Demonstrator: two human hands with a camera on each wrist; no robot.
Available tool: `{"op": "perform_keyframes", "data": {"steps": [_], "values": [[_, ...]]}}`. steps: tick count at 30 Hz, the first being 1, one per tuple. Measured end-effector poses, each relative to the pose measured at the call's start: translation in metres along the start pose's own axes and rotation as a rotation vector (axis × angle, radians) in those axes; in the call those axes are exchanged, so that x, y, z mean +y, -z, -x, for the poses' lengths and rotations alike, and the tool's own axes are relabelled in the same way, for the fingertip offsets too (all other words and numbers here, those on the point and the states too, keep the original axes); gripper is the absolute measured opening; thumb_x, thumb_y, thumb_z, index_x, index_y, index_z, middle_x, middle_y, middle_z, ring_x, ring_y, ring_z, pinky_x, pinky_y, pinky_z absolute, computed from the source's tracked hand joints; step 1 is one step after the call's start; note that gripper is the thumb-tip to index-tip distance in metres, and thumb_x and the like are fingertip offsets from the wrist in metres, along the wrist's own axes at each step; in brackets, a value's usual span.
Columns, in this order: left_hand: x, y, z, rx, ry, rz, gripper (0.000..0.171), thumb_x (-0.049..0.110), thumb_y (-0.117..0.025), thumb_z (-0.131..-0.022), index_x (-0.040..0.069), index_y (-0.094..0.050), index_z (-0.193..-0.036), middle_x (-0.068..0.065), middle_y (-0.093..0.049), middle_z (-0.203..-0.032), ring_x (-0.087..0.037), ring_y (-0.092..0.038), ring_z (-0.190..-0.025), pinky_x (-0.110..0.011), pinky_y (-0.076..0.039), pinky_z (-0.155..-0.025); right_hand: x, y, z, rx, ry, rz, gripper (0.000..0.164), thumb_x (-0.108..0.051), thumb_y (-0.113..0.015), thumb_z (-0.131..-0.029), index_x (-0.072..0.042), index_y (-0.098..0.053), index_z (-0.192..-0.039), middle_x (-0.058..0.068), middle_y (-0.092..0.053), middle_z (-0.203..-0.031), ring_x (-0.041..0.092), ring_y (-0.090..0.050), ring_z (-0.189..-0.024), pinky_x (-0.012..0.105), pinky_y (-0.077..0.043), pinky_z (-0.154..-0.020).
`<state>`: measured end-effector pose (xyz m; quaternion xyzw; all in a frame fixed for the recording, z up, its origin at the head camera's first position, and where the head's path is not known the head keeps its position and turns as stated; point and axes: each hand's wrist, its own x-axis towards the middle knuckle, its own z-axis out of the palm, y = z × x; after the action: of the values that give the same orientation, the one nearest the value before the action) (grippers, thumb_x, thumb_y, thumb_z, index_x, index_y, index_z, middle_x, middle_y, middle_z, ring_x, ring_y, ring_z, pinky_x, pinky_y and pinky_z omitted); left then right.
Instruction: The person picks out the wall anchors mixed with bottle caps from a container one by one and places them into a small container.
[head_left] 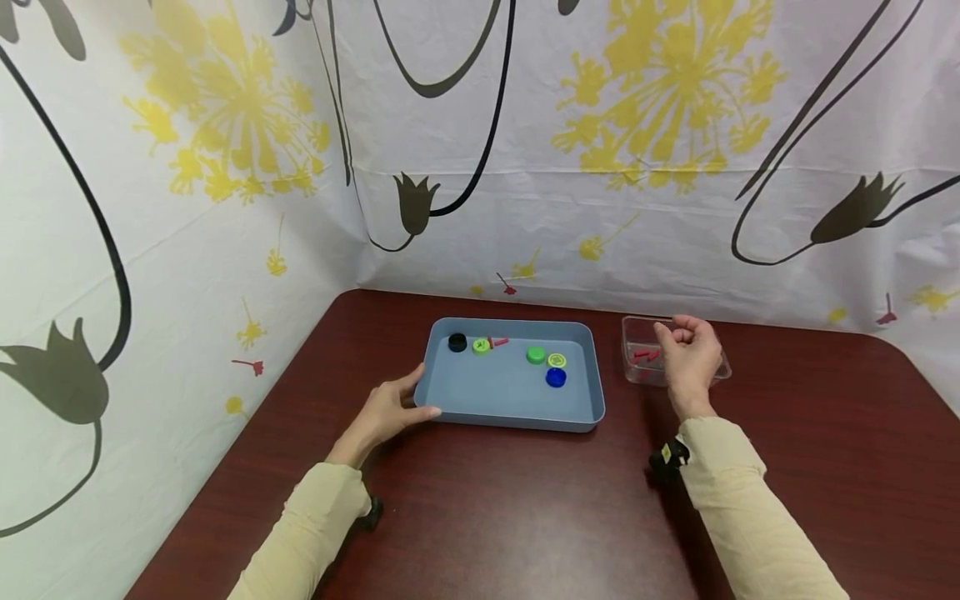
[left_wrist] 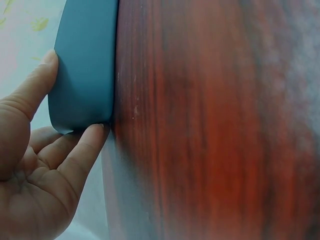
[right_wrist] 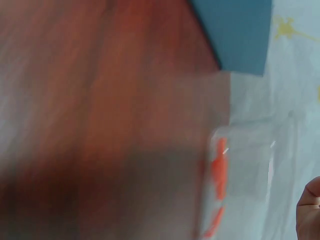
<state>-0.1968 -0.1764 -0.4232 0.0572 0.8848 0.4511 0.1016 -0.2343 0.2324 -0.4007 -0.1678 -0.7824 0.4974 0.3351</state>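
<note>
Left hand [head_left: 381,413] grips the tray [head_left: 491,395] by its corner; right hand [head_left: 690,360] curls, contents hidden; red sticks [head_left: 653,355] near it look light, stiff, best pinched mid-length.

The dark-red wood-grained table [head_left: 517,492] left a passage between the shallow blue-grey rectangular tray [head_left: 487,390] and the clear plastic box [head_left: 636,335], whose walls barred sideways entry.

Blue-grey tray [head_left: 487,396], red pieces [head_left: 652,356], yellow-flowered backdrop [head_left: 678,75]
</note>
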Motion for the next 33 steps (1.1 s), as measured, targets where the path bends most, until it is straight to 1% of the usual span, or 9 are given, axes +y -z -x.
{"op": "perform_keyframes", "data": {"steps": [2,6,9,12,17,19,22,27,33], "values": [[-0.001,0.001,0.001,0.001,-0.004,-0.001,0.09,0.034,-0.076,-0.077,0.018,-0.026,-0.149,-0.015,-0.04,-0.145,-0.03,-0.052,-0.123,-0.042,-0.047,-0.094,-0.009,-0.007,0.001,-0.021,0.0,-0.036,0.03,-0.017,-0.068,-0.086,0.001,-0.062,-0.109,-0.022,-0.046,-0.06,-0.01,-0.041,-0.044,0.011,-0.037,-0.053],[-0.002,0.001,0.001,0.005,-0.01,-0.004,0.089,0.033,-0.076,-0.077,0.019,-0.026,-0.149,-0.016,-0.041,-0.145,-0.03,-0.052,-0.123,-0.041,-0.047,-0.095,-0.031,-0.026,0.005,-0.08,0.006,-0.144,0.03,-0.016,-0.067,-0.087,0.002,-0.061,-0.11,-0.017,-0.048,-0.06,-0.007,-0.043,-0.042,0.012,-0.037,-0.045],[-0.003,0.001,0.001,0.003,-0.022,-0.003,0.088,0.032,-0.076,-0.078,0.018,-0.026,-0.149,-0.017,-0.041,-0.144,-0.031,-0.052,-0.122,-0.041,-0.047,-0.094,-0.047,-0.042,0.009,-0.126,-0.001,-0.216,0.029,-0.015,-0.067,-0.087,0.002,-0.06,-0.11,-0.013,-0.049,-0.061,-0.003,-0.046,-0.045,0.013,-0.039,-0.045],[-0.003,0.001,0.001,-0.002,-0.033,0.005,0.087,0.031,-0.076,-0.079,0.017,-0.026,-0.149,-0.017,-0.042,-0.144,-0.031,-0.053,-0.122,-0.041,-0.048,-0.093,-0.061,-0.058,0.013,-0.172,0.007,-0.255,0.028,-0.014,-0.067,-0.087,0.0,-0.06,-0.109,-0.009,-0.049,-0.062,0.001,-0.048,-0.047,0.014,-0.041,-0.045],[-0.003,0.002,0.001,0.001,-0.039,0.004,0.087,0.03,-0.076,-0.079,0.017,-0.026,-0.149,-0.017,-0.043,-0.143,-0.03,-0.053,-0.121,-0.04,-0.049,-0.092,-0.08,-0.084,0.022,-0.235,0.087,-0.214,0.024,-0.013,-0.067,-0.087,0.0,-0.062,-0.107,-0.005,-0.05,-0.065,0.001,-0.049,-0.047,0.015,-0.041,-0.048],[-0.003,0.002,0.001,0.003,-0.039,0.001,0.086,0.03,-0.076,-0.079,0.017,-0.027,-0.149,-0.017,-0.043,-0.143,-0.03,-0.053,-0.121,-0.04,-0.049,-0.092,-0.083,-0.095,0.026,-0.265,0.097,-0.188,0.024,-0.013,-0.067,-0.087,0.001,-0.062,-0.106,-0.004,-0.051,-0.065,-0.001,-0.048,-0.047,0.015,-0.041,-0.05],[-0.002,0.002,0.001,-0.001,-0.04,-0.003,0.086,0.03,-0.076,-0.079,0.017,-0.027,-0.149,-0.017,-0.043,-0.143,-0.03,-0.054,-0.121,-0.04,-0.048,-0.093,-0.083,-0.109,0.034,-0.32,0.065,-0.151,0.026,-0.015,-0.068,-0.087,0.001,-0.062,-0.106,-0.002,-0.053,-0.066,0.0,-0.047,-0.048,0.018,-0.043,-0.057],[-0.002,0.001,-0.001,0.003,-0.042,-0.009,0.086,0.03,-0.076,-0.078,0.016,-0.028,-0.148,-0.017,-0.044,-0.142,-0.03,-0.055,-0.12,-0.04,-0.048,-0.093,-0.076,-0.128,0.047,-0.413,0.01,-0.06,0.026,-0.017,-0.069,-0.087,0.001,-0.062,-0.104,0.004,-0.055,-0.072,0.01,-0.048,-0.059,0.029,-0.045,-0.068],[-0.002,0.001,-0.002,0.003,-0.054,-0.018,0.086,0.029,-0.076,-0.079,0.014,-0.027,-0.148,-0.017,-0.045,-0.141,-0.029,-0.055,-0.119,-0.039,-0.049,-0.092,-0.068,-0.148,0.056,-0.466,-0.016,0.045,0.023,-0.017,-0.07,-0.085,0.001,-0.064,-0.098,0.01,-0.06,-0.079,0.021,-0.054,-0.072,0.033,-0.044,-0.069]]}}
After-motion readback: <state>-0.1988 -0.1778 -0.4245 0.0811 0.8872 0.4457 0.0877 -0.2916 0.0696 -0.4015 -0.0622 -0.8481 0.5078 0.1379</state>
